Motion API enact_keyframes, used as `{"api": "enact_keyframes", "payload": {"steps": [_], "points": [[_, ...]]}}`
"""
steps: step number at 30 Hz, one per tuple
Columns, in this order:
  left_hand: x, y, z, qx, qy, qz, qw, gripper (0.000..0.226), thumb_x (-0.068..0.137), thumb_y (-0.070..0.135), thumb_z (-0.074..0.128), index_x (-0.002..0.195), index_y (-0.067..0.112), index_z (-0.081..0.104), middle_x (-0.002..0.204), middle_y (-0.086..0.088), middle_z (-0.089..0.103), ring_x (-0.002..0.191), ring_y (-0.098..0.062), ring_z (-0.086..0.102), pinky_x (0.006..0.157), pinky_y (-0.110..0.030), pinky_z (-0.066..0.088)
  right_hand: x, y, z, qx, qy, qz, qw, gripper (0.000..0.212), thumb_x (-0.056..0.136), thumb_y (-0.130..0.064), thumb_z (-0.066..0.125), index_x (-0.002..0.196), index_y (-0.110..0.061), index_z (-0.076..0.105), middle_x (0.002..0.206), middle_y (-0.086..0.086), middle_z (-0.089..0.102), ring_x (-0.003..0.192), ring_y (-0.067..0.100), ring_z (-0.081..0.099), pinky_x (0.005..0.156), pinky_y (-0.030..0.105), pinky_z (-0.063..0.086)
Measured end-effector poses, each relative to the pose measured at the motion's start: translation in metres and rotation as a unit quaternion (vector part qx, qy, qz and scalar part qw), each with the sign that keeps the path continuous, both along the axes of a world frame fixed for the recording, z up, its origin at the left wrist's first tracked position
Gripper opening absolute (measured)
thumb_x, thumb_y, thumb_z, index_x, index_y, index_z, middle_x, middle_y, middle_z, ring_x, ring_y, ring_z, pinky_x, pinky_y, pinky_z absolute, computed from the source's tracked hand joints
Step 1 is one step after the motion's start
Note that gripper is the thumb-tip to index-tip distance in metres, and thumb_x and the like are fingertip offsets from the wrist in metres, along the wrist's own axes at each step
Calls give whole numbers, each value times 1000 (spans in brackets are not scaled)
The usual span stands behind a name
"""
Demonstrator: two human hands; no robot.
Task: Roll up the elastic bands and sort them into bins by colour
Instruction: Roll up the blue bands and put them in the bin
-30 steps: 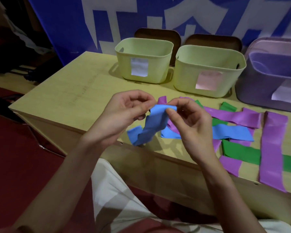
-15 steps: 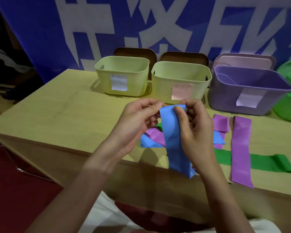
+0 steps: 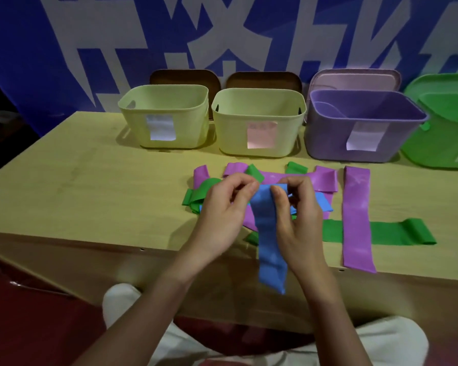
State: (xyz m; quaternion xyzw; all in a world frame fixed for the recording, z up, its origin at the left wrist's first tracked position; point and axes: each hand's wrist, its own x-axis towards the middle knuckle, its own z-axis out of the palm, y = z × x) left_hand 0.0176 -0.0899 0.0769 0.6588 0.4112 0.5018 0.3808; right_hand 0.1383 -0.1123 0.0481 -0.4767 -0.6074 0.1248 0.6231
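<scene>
Over the pale wooden worktop point(image 3: 85, 196), left hand point(image 3: 222, 215) and right hand point(image 3: 298, 220) have fingers point(image 3: 245, 192) clamped on the top edge of a flat blue elastic band point(image 3: 269, 239), its tail dangling past the front edge.

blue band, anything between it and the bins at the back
Nothing solid. Both hands, left and right, pinch the top of the blue band above the table's near edge. Only loose purple and green bands lie flat on the table between it and the bins, low enough to pass over.
</scene>
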Motion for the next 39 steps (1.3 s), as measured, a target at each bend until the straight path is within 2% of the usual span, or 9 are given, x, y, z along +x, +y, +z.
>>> {"api": "enact_keyframes", "payload": {"steps": [7, 10, 14, 17, 23, 26, 30, 35, 39], "points": [[11, -4, -11, 2, -38, -8, 999, 22, 91, 21, 48, 81, 5, 58, 61, 16, 49, 59, 4, 40, 59, -14, 34, 7, 1, -11, -22, -21, -11, 999, 9, 94, -37, 42, 93, -28, 42, 75, -24, 48, 66, -7, 45, 59, 13, 34], [14, -7, -13, -30, -88, 4, 996, 32, 89, 23, 49, 78, -6, 55, 63, 3, 42, 60, -3, 36, 57, -17, 32, 7, -3, -9, -38, 6, 31, 999, 10, 89, -36, 50, 90, -33, 41, 73, -29, 54, 62, -8, 51, 56, 7, 34], [12, -8, -18, -63, -122, 19, 990, 32, 88, 26, 50, 70, 0, 50, 66, -10, 34, 64, -17, 31, 59, -27, 29, 10, -7, -7, -28, 40, 55, 997, 22, 89, -28, 65, 104, -29, 50, 58, 2, 46, 51, 9, 43, 53, 13, 32], [11, -7, -23, -112, -163, 7, 980, 45, 87, 34, 55, 79, -10, 51, 72, -11, 42, 71, -23, 34, 68, -35, 31, 10, -8, -5, -12, 38, 50, 998, 26, 87, -20, 65, 112, -18, 59, 63, 5, 39, 54, 3, 35, 55, 9, 32], [10, -9, -21, -278, -290, -81, 912, 24, 96, 18, 46, 95, 3, 65, 87, -10, 66, 82, -16, 60, 79, -26, 45, 5, -7, -9, 16, 36, 25, 999, 17, 82, -13, 70, 96, -20, 63, 86, -31, 60, 75, -7, 57, 68, 7, 41], [11, -9, -22, -247, -250, -69, 934, 27, 96, 21, 48, 88, 6, 69, 83, -10, 64, 79, -17, 55, 73, -25, 43, 7, -8, -7, 13, 60, 36, 997, 18, 81, -16, 70, 86, -28, 59, 80, -28, 63, 73, -6, 61, 66, 8, 44], [8, -4, -29, -57, -99, -17, 993, 39, 97, 24, 48, 66, 0, 48, 65, -4, 38, 64, -12, 36, 61, -20, 33, 8, -9, -5, 10, 83, 43, 996, 21, 80, -15, 69, 81, -30, 55, 75, -26, 63, 68, -5, 60, 62, 8, 44], [4, -3, -36, -16, -72, -75, 994, 22, 92, 34, 49, 85, 15, 57, 77, 7, 49, 71, -9, 45, 67, -22, 38, 7, -10, -5, 6, 101, 61, 993, 15, 79, -22, 69, 81, -30, 57, 76, -24, 65, 68, -4, 63, 62, 9, 45], [5, -1, -39, 4, -28, -76, 997, 21, 96, 31, 43, 80, 19, 50, 71, 13, 43, 66, -5, 39, 65, -18, 33, 7, -8, -8, -15, 101, 71, 992, 20, 80, -14, 70, 82, -29, 58, 75, -23, 65, 67, -5, 61, 61, 8, 44]]}}
